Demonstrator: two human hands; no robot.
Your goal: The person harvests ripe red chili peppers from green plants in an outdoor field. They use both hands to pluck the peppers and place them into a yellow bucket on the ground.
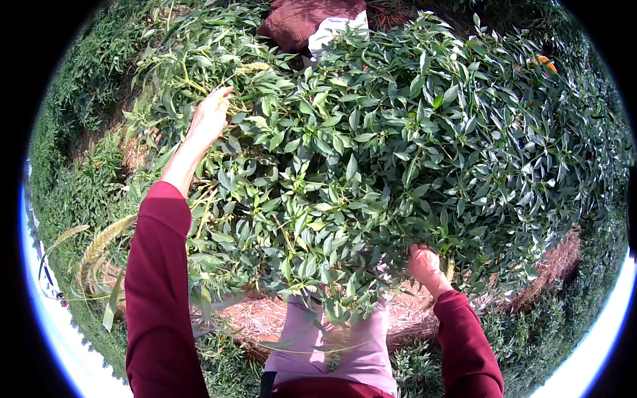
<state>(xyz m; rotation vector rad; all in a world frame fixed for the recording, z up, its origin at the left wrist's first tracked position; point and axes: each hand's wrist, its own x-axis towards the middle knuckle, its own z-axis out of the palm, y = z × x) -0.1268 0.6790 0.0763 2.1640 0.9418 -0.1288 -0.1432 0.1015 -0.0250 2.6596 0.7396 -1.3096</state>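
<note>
Dense green bushes (pixel 352 166) with pointed leaves, much like pepper plants, spread in front of me. My left hand (pixel 211 114) reaches far out over their left side, its fingers closed among pale stems beside a grass seed head (pixel 252 67). Whatever those fingers grip is too small to make out. Lower and closer to my body, my right hand (pixel 426 266) is curled at the near edge of the leaves. Its fingertips are partly in the foliage, and what they hold, if anything, is hidden.
Tall grass with bristly seed heads (pixel 109 235) leans beside my left arm. Dry straw (pixel 415 308) covers the ground around my legs. A dark reddish-brown shape (pixel 302 23) with a white cloth (pixel 337 32) is beyond the bushes. Something orange (pixel 545 64) shows at far right.
</note>
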